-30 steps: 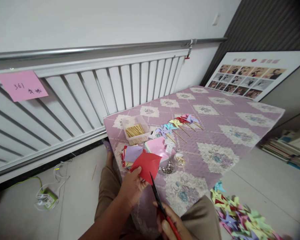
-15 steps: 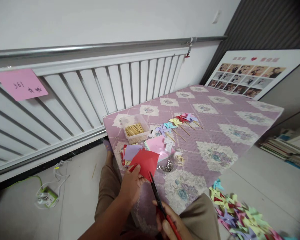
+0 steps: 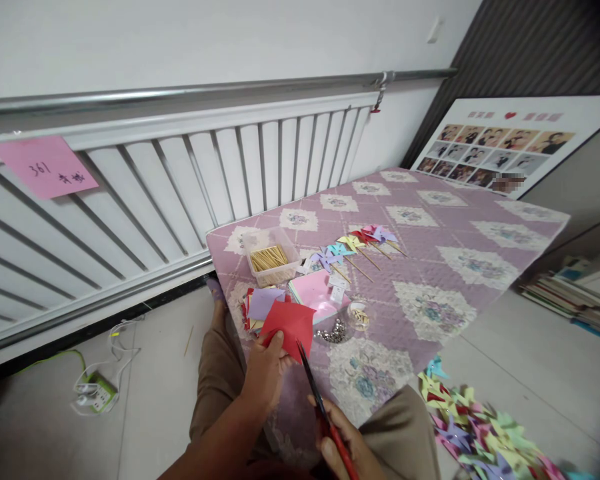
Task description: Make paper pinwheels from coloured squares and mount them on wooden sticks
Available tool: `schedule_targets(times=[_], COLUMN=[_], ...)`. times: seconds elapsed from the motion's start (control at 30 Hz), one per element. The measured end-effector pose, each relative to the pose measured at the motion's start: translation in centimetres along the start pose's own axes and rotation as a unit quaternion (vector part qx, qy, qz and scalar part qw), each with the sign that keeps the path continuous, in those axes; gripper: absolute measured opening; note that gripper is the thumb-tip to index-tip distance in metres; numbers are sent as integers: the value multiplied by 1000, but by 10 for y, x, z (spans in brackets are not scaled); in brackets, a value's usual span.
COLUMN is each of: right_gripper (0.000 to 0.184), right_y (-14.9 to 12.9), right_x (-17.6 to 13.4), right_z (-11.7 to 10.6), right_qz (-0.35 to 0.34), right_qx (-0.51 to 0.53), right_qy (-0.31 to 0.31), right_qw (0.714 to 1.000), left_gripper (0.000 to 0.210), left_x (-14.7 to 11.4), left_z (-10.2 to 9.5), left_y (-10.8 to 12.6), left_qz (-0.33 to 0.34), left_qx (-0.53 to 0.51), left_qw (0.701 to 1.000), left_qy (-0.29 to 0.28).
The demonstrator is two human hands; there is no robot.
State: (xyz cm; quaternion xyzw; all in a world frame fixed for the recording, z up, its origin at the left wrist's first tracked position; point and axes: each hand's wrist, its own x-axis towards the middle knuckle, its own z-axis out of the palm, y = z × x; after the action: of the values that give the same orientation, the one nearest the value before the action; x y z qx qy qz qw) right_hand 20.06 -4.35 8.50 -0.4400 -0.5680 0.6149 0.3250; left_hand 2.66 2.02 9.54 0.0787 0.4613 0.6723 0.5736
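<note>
My left hand (image 3: 269, 357) pinches a square of red paper (image 3: 291, 321) by its lower left side, thumb on top. A pair of scissors (image 3: 314, 383) with dark blades and red handles is gripped in my right hand (image 3: 341, 430). The blade tips meet the red paper near its lower edge. Just beyond the paper lie a stack of coloured sheets with a purple one (image 3: 265, 303) on top and a stack of pink paper (image 3: 316, 293). A small pile of silvery metal bits (image 3: 334, 332) sits to the right of the red paper.
A clear plastic box (image 3: 273, 257) of thin golden sticks and several finished pinwheels (image 3: 353, 245) lie on the flowered tablecloth (image 3: 425, 233). A round clear tub (image 3: 360, 317) holds small pale pieces. Many paper pinwheels (image 3: 480, 433) heap on the floor at right; a power strip (image 3: 100, 393) lies left.
The red paper has turned slightly and shifted a little to the left in my left hand. The scissors' tips have moved slightly along with it.
</note>
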Motion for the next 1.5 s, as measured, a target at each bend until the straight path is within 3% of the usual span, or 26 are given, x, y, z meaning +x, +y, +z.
schedule_targets(times=[0.4, 0.8, 1.03, 1.5], right_gripper=[51, 45, 54, 47], right_y=[10, 30, 43, 25], right_x=[7, 8, 10, 1], right_z=[3, 3, 2, -3], right_qz=[0, 11, 13, -19], right_qx=[-28, -38, -72, -45], right_qy=[-11, 22, 41, -12], right_qw=[1000, 999, 996, 999], left_gripper=[18, 19, 17, 19], left_x=[-6, -6, -5, -11], left_z=[3, -1, -5, 2], left_y=[-2, -7, -11, -5], left_qz=[-20, -26, -32, -41], left_qx=[-8, -34, -51, -65], left_qw=[1000, 999, 998, 997], left_qy=[10, 12, -6, 10])
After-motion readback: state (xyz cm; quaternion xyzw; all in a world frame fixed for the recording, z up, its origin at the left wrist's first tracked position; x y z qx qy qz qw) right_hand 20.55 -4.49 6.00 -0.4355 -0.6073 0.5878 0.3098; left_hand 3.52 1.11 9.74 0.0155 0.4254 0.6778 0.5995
